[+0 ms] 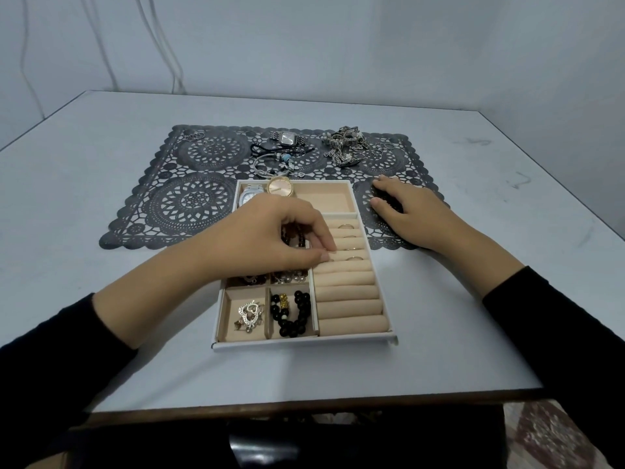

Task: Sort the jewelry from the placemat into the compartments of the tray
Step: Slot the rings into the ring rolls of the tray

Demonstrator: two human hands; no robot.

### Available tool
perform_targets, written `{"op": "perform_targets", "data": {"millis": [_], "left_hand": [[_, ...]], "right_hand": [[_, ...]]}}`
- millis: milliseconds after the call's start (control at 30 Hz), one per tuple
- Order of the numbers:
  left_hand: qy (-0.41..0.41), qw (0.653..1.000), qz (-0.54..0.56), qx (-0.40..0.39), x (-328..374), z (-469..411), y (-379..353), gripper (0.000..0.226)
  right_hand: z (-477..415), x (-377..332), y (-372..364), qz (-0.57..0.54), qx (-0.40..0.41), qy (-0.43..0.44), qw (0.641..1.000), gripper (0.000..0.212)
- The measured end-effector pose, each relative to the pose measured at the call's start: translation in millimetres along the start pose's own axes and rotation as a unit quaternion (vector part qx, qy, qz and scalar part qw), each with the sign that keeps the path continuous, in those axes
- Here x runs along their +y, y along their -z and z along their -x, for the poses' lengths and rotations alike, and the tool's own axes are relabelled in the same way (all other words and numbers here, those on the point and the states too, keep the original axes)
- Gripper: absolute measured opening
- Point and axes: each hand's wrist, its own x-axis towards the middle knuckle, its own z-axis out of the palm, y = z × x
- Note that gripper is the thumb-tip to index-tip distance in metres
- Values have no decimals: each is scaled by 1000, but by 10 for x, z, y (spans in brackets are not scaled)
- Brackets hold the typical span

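Note:
A white tray (304,343) with beige compartments sits at the near edge of the dark lace placemat (189,201). My left hand (270,231) reaches over the tray, thumb and fingertips pinched together on a small ring at a slot of the ring rolls (348,292). Three rings (345,227) sit in the slots further back. My right hand (409,211) rests flat on the placemat beside the tray. Still on the placemat are a silver watch (288,138), bracelets (277,160), a pile of chains (345,143) and loose rings (380,148).
The tray holds a gold watch (280,187), a silver watch (248,194), a black bead bracelet (291,313) and a heart pendant (250,313). More rings (194,136) lie at the placemat's far left corner. The white table (101,282) ends close to me.

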Motion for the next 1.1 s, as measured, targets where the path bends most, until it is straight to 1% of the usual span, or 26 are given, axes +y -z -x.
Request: {"op": "perform_targets", "data": {"millis": [100,233,300,367,467,600,667,767,867,1033,1100], "left_hand": [[25,1000,1,-4,19,-12,6,14],[23,1000,1,21,44,11,7,13],[28,997,31,61,41,9,49,11],[27,991,37,125,4,-11,124,12],[23,976,0,214,-121,-42,248,14],[69,957,-80,271,-424,-82,370,18],[100,949,-139,266,-647,-115,453,25],[166,937,-208,228,-968,-170,588,34],[223,927,-231,193,-1131,-206,685,42],[259,916,-252,172,-1254,-283,796,50],[272,913,-252,169,-1292,-304,830,52]], "right_hand": [[1,-2,3,-2,3,2,1000,47],[-4,-1,11,-3,14,1,1000,47],[-7,4,25,-13,26,-3,1000,45],[-18,3,34,-23,41,-2,999,41],[-68,16,45,-29,74,-8,997,37],[-185,46,54,-20,98,-19,995,42],[-268,80,53,-9,93,-22,995,44],[-409,137,49,-5,89,-30,996,45],[-541,166,41,-2,80,-39,996,41],[-763,223,-1,18,73,-46,996,23],[-820,228,-16,28,70,-29,997,28]]}}
